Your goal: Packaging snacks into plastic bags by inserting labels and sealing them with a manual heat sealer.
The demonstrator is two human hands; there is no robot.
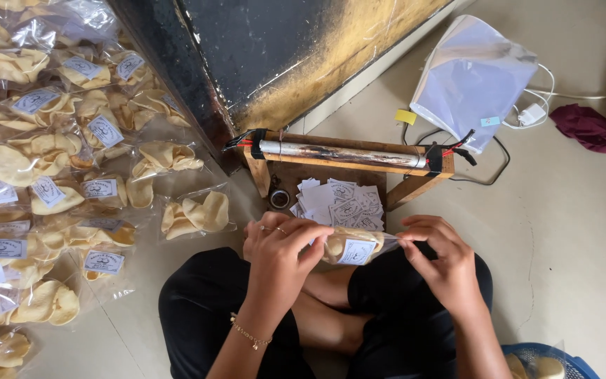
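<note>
In the head view, the left hand and the right hand hold a clear packet of pale crackers between them over the lap, the left closed round its filled end, the right pinching its open film edge taut; a white label shows inside it. The step in hand looks like readying the packet's mouth; the next move would call for keeping that film flat and straight across the metal sealing bar just ahead, above the stack of paper labels; sealed packets lie heaped to the left.
</note>
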